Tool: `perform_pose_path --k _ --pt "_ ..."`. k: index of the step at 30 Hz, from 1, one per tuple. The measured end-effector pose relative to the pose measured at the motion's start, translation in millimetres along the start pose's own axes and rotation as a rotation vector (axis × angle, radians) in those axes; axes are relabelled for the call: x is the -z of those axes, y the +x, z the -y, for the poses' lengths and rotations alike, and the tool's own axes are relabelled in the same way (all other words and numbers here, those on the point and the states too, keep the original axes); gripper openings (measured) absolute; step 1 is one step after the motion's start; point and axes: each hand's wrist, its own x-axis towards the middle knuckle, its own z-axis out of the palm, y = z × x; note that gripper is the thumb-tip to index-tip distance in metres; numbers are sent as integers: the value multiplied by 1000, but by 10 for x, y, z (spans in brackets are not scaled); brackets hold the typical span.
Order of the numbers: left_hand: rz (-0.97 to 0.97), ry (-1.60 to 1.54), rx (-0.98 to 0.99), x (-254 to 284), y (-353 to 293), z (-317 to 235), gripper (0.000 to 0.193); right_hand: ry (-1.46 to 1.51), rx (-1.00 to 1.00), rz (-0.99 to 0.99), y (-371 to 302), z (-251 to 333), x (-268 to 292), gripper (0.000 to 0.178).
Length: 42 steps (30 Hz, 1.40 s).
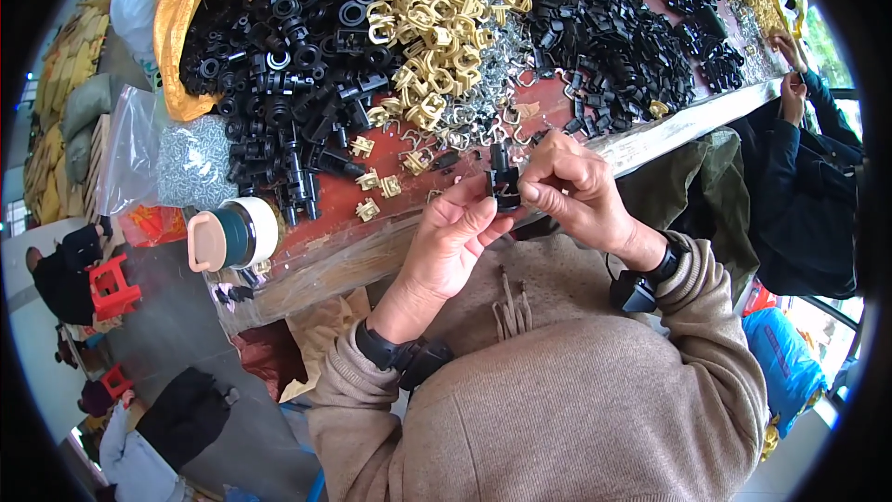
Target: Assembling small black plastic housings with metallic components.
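Note:
Above the table's front edge, a black plastic fitting [503, 167] with a narrow upright stem and a rounded lower part sits between my two hands. My left hand [451, 240] grips it from the left, thumb and fingers closed round its lower part. Close against its right side, my right hand [578, 193] is curled in a pinch, thumb and forefinger together; whatever is between those fingertips is too small to make out. Just beyond lie cream-coloured plastic clips [441, 28] in a heap, bent silvery metal hooks [502, 84], and a few loose clips [369, 179].
A heap of black threaded fittings [288, 65] spreads left, small black parts [604, 33] right. A lidded cup [223, 234] stands at the left edge by a clear bag of small metal pieces [193, 163]. Another person's hands [792, 74] work at the far right.

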Motion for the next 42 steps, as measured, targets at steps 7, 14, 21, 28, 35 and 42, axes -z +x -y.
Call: perform_pose_path --k 7,14,21,28,35,42 --pt "-5 12 85 27 23 -18 29 -129 74 -12 4 24 -46 11" --pt "-2 41 68 15 -14 13 29 -234 189 34 -28 75 -11 17" --pt "-35 138 50 -84 -82 30 31 -295 264 71 -123 114 18 16" --pt "-30 162 6 -12 -169 -37 25 683 -398 185 -73 -42 -158 17" --pt "-284 127 -178 343 -390 -358 20 -19 -14 360 370 -95 -229 15" --pt "-404 -24 -341 362 -382 -357 14 -656 368 398 633 -347 -564 17"
